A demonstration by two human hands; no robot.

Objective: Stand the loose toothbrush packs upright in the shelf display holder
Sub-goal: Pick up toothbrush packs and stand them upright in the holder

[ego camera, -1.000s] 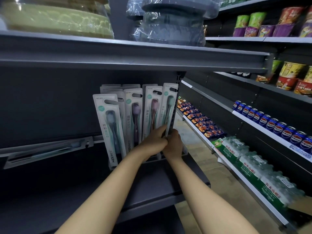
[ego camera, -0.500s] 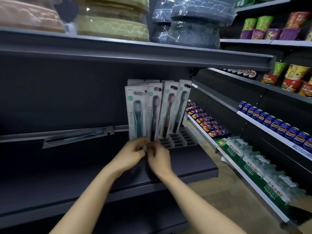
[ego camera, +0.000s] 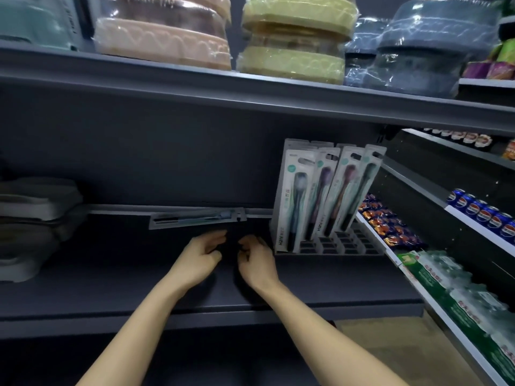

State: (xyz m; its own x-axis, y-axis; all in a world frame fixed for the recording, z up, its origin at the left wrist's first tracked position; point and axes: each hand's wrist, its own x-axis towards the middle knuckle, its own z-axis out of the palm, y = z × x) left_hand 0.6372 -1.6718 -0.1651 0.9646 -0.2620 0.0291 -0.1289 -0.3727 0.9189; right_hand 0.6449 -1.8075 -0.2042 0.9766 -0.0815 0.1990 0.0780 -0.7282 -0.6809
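Note:
Several toothbrush packs (ego camera: 323,196) stand upright, leaning right, in the slotted grey display holder (ego camera: 345,247) at the right of the dark shelf. One loose pack (ego camera: 198,217) lies flat against the shelf's back wall, left of the holder. My left hand (ego camera: 202,257) and my right hand (ego camera: 255,259) hover side by side over the shelf, just below that loose pack and left of the holder. Both hold nothing, with fingers loosely curled and apart.
The dark shelf board (ego camera: 139,291) runs across the view. Grey stacked trays (ego camera: 33,224) sit at its left end. Wrapped basins (ego camera: 292,40) fill the shelf above. To the right are snack packets (ego camera: 390,224), cans (ego camera: 485,213) and bottled water packs (ego camera: 451,291).
Both hands have let go of the upright packs and drifted left, away from the holder, toward the flat loose pack. The view has swung left.

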